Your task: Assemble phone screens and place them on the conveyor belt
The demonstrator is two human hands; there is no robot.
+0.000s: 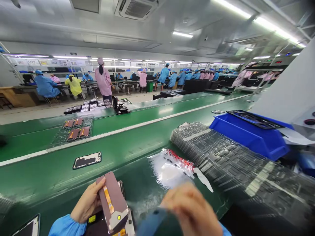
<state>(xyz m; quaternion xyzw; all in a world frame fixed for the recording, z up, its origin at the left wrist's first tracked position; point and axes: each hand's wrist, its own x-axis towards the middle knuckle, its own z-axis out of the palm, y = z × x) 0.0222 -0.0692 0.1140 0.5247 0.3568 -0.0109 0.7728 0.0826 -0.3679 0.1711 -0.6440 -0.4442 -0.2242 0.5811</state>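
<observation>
In my left hand point(87, 201), thumb on its face, is a phone display panel point(112, 200) with a brownish back. An orange flex cable runs along it, with a small yellow square near the lower end. More phone parts lie partly hidden beneath it, among them a dark piece with a yellow label point(92, 219). My right hand point(189, 206) is smeared by motion, its fingers pinched on a bluish see-through film point(157, 223). Beyond that hand lies a stack of clear plastic film pieces point(169, 168) with red tabs.
Phone frames point(87, 160) lie on the green conveyor belt point(133, 141). A clear tray point(55, 139) bears several brown panels. At right are stacked clear trays point(221, 155) and a blue bin point(248, 136) with a black frame point(254, 119) across it. People sit at benches beyond.
</observation>
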